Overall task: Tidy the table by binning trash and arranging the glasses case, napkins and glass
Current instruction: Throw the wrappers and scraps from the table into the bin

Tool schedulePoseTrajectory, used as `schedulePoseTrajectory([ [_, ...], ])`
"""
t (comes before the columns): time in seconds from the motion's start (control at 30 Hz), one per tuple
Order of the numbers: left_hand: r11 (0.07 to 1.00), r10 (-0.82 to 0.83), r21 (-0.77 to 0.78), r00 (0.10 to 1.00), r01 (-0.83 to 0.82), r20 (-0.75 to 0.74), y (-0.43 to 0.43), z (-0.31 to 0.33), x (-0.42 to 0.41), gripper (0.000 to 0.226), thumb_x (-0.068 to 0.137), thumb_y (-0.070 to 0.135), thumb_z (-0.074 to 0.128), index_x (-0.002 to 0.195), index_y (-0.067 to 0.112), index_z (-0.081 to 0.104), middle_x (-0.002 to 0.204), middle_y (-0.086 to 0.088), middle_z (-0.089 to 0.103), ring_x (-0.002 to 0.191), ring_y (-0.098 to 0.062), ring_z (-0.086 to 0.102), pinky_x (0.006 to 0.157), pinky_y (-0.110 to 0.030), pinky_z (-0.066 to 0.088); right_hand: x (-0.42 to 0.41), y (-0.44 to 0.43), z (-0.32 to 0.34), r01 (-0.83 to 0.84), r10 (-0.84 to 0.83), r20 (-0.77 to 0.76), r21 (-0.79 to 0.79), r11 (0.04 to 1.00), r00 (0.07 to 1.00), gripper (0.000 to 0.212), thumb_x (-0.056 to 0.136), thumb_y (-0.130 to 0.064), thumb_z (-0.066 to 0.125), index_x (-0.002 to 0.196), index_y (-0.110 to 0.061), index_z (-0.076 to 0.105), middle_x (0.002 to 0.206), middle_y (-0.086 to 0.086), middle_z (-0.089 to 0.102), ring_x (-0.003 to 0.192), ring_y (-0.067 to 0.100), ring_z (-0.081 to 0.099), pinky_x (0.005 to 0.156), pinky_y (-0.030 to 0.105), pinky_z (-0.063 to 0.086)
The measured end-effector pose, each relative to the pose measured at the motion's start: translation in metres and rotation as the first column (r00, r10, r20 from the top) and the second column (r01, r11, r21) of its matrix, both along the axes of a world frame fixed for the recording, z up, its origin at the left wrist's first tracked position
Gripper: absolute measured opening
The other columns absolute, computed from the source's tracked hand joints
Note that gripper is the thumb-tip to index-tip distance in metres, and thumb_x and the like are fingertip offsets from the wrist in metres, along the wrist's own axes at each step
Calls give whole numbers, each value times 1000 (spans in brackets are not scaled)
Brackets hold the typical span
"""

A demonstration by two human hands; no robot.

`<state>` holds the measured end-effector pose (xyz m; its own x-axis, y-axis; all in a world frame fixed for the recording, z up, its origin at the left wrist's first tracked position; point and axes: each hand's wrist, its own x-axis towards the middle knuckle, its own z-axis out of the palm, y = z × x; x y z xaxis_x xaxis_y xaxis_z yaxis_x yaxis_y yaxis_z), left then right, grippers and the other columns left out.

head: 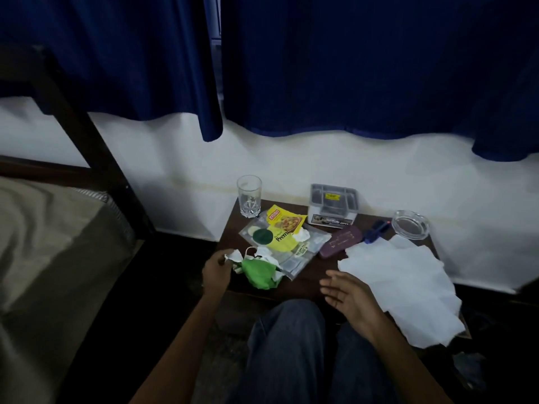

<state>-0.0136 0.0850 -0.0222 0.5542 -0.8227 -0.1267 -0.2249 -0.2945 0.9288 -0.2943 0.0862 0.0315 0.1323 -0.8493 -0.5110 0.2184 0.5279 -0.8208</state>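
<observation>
1. Centrally, trash cluster: a crumpled green wrapper (259,272) lies at the near-left edge of the dark wooden table (309,284), with a scrap of crumpled white paper (234,255) just to its left.
2. Left hand (217,271): fingers curled, pinching the white paper scrap at the table's left edge.
3. Clear plastic packet (303,252) with a yellow label: flat, just behind the green wrapper; a small white paper wad (302,235) rests on it, and a yellow sachet (284,220) overlaps its far end.
4. Right hand (347,295): fingers loosely extended, palm turned left, holding nothing, at the near table edge just beside the napkins; contact with them cannot be told.
5. Napkins (399,284): white sheets spread loosely over the right side of the table, overhanging its near-right corner.
6. Glasses case (339,242): maroon, closed, lying flat between the packet and the napkins.
7. Glass (249,196): clear, upright, at the far-left corner.
8. Grey box (333,205): against the white wall at centre rear.
9. Glass ashtray (410,224): far-right corner, with a small blue object (376,230) just left of it.
10. Blue curtain (350,68): across the top of the frame.
</observation>
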Motion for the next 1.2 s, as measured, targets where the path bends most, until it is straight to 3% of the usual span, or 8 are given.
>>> schedulePoseTrajectory([
  [0.13, 992, 106, -42, 970, -118, -218, -12, -32, 19, 17, 68, 35, 71, 82, 26, 75, 92, -16, 72, 92, -33, 67, 90, -49, 52, -4, 0, -3, 40, -42, 71, 20, 999, 997, 19, 91, -6, 48, 104, -8, 61, 96, 14, 66, 87, 25, 62, 74, 32, 48],
  [0.23, 970, 169, -101, 908, -223, -385, -3, 15, 7, 8, 80, 15, 70, 76, 21, 72, 73, -2, 69, 74, -23, 65, 69, -30, 57, -4, 0, -4, 54, -55, 93, 19, 998, 994, 19, 91, -6, 46, 104, -9, 61, 96, 14, 66, 87, 24, 61, 74, 32, 48],
  [0.37, 962, 164, -111, 855, -248, -493, 1, 40, -6, 13, 90, 4, 53, 88, 15, 59, 79, 0, 60, 57, -4, 61, 46, -11, 50, -5, 2, -5, 48, -48, 108, 2, 999, 993, 20, 91, -7, 47, 107, -9, 61, 97, 13, 67, 88, 24, 62, 75, 32, 48],
  [0.5, 970, 80, -149, 830, -193, -553, 2, 55, -16, 19, 90, 7, 54, 76, 20, 57, 79, -2, 61, 51, -2, 64, 46, -12, 51, -7, 3, -4, 52, -51, 121, -1, 999, 991, 20, 91, -7, 48, 105, -10, 61, 98, 13, 67, 89, 24, 63, 75, 32, 48],
  [0.67, 983, -8, -150, 799, -103, -601, -6, 64, -31, 14, 92, 11, 51, 101, 17, 61, 91, -6, 64, 73, -14, 62, 58, -19, 54, -8, 4, -3, 63, -63, 133, 5, 998, 989, 25, 91, -7, 49, 113, -8, 60, 107, 13, 67, 97, 25, 63, 77, 32, 49],
  [0.8, 985, -105, -172, 758, -10, -643, -16, 70, -58, 16, 92, 11, 52, 95, 21, 63, 89, -4, 67, 76, -14, 63, 58, -20, 55, -6, 4, 4, 32, -32, 105, -2, 999, 994, 31, 88, -12, 56, 118, -20, 59, 120, 6, 62, 108, 24, 59, 80, 34, 50],
  [0.97, 973, -225, -192, 690, 126, -688, -22, 69, -95, 17, 90, 11, 57, 103, 17, 66, 84, 0, 74, 74, -16, 67, 61, -24, 56, -15, -4, 24, -112, 119, 43, -144, 983, 992, 68, 84, -12, 62, 138, -41, 34, 130, -11, 47, 112, 14, 56, 86, 35, 50],
  [1.2, 956, -292, -205, 620, 210, -728, -23, 70, -138, 29, 86, 12, 59, 115, 6, 64, 108, -13, 69, 95, -29, 66, 72, -30, 58, -51, -14, 50, -207, 149, -218, -273, 939, 964, 22, 80, 2, 63, 100, -6, 68, 86, 8, 61, 73, 17, 63, 65, 29, 56],
])
